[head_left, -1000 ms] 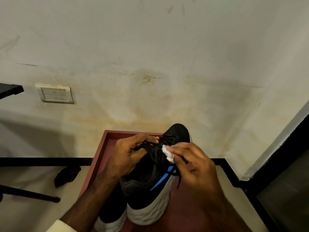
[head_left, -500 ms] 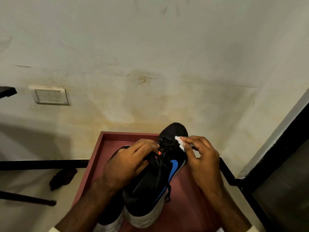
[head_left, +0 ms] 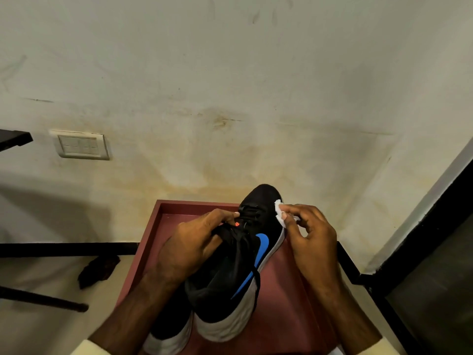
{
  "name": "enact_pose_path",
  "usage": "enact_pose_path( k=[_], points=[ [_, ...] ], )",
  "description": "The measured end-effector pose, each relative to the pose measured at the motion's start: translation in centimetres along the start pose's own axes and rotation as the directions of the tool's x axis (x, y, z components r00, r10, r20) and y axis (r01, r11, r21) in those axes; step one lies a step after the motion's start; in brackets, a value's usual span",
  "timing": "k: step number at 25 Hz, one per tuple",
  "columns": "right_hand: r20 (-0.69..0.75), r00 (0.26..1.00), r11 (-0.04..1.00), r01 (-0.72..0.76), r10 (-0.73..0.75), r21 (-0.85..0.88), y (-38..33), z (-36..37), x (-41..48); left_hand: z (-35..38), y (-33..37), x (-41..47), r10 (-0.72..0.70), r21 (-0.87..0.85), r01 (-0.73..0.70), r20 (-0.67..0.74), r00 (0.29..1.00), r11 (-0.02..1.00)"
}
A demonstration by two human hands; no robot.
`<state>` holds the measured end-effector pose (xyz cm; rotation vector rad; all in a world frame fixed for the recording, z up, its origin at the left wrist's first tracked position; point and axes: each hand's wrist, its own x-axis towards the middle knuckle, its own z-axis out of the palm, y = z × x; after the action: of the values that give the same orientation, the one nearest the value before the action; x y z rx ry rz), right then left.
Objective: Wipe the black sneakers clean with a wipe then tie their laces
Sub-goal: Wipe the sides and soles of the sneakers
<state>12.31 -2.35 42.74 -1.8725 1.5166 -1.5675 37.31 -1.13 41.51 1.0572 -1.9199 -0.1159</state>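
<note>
Over the red tray [head_left: 163, 226], our left hand [head_left: 189, 249] still grips the tilted black sneaker [head_left: 230, 275] at its tongue. Our right hand [head_left: 311, 239] pinches the white wipe [head_left: 279, 211], which has slid from the laces [head_left: 249, 213] to the toe's right edge. The second sneaker [head_left: 169, 326] lies beneath.

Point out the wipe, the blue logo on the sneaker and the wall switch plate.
wipe [head_left: 279, 212]: head view, white wad at the right hand's fingertips.
blue logo [head_left: 261, 248]: head view, its broad upper part.
wall switch plate [head_left: 79, 146]: head view, centre of its face.
</note>
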Motion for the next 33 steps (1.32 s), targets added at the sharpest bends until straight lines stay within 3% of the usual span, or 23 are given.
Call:
enact_pose_path(
  k=[2, 5, 7, 10, 15, 19, 21, 24, 27, 31, 33],
  points=[
    [0.152, 0.988, 0.992, 0.016, -0.034, 0.123, -0.5, 0.6, -1.4, 0.0, -0.5, 0.1, -0.028, 0.009, 0.028, -0.007, 1.000, 1.000],
    [0.380, 0.906, 0.966, 0.100, -0.188, 0.238, -1.7, 0.9, -3.5, -0.7, -1.2, 0.4, -0.076, 0.003, 0.076, -0.020, 0.997, 0.997],
    [0.334, 0.926, 0.972, 0.113, -0.178, 0.206, -0.9, 0.7, -2.6, -0.8, -1.0, 0.5, -0.084, -0.010, 0.084, -0.041, 0.996, 0.996],
    [0.181, 0.983, 0.999, -0.021, 0.012, 0.046, 0.6, 1.2, -1.7, -0.1, 0.0, 0.3, -0.012, 0.051, 0.014, -0.031, 0.999, 0.999],
    [0.404, 0.915, 0.968, -0.107, 0.006, 0.229, -0.5, 1.6, -3.7, 0.1, -0.4, 0.1, 0.034, 0.070, -0.032, -0.029, 0.999, 0.997],
    [0.175, 0.979, 0.988, -0.123, 0.105, 0.095, 0.3, 1.8, -1.7, 0.1, 0.3, 0.1, 0.057, -0.015, -0.058, -0.036, 0.998, 0.998],
    [0.126, 0.987, 0.990, -0.109, 0.097, 0.088, 0.0, 1.9, -2.1, 0.1, 0.3, 0.0, 0.057, -0.042, -0.058, -0.023, 0.998, 0.997],
    [0.292, 0.955, 0.966, -0.020, -0.058, 0.259, -1.0, 1.5, -3.9, -0.6, -0.4, 0.2, -0.063, -0.082, 0.057, -0.070, 0.996, 0.995],
    [0.362, 0.914, 0.967, 0.099, -0.182, 0.235, -0.9, 0.7, -3.6, -0.8, -0.4, 0.4, -0.181, -0.128, 0.165, -0.130, 0.975, 0.978],
    [0.069, 0.998, 1.000, 0.017, -0.016, -0.012, 0.2, 0.5, -1.5, -0.5, 0.0, 0.8, -0.249, -0.314, 0.204, -0.111, 0.962, 0.927],
    [0.024, 0.999, 1.000, -0.023, 0.023, 0.017, 0.1, 0.2, -1.4, -0.5, -0.4, 1.0, -0.261, -0.370, 0.213, -0.085, 0.962, 0.904]
  ],
)
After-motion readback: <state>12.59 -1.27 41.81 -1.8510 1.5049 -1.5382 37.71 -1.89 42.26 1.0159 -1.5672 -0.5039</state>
